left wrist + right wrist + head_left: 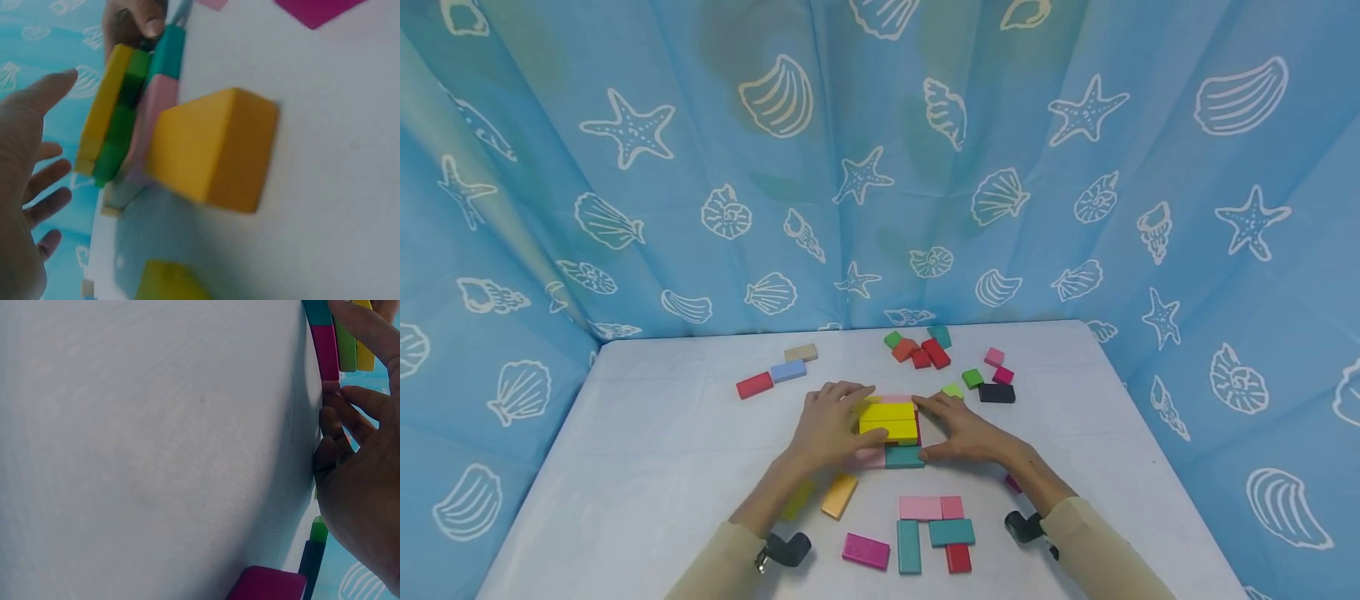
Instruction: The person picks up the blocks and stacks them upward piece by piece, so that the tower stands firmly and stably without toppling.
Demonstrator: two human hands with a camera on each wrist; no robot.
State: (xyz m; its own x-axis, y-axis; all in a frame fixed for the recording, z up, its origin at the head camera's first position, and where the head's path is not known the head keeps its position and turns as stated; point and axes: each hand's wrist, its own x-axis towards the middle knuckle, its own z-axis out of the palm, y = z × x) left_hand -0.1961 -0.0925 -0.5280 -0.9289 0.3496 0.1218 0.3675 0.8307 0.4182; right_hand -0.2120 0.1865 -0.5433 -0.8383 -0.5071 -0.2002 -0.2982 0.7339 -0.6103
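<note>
Middle of the table (662,467), and there's the stack: two yellow blocks (888,412) lie side by side on top, green blocks (115,144) beneath, then a lower layer with a teal block (905,457) and a pink block (164,94) at the front. Left hand (829,425) comes round the left side, fingers spread, gripping nothing! Right hand (964,428) curves loosely along the other side, thumb and fingertips at the lower layer; how hard they press, I can't tell. Danger here: an uneven nudge from the right could skew that base and tip the greens and yellows. A careless thumb from the left might slide the yellow pair off. Further out, an orange block (839,496) sits beside the left forearm, a magenta block (1013,482) by the right wrist; a low elbow could knock either.
</note>
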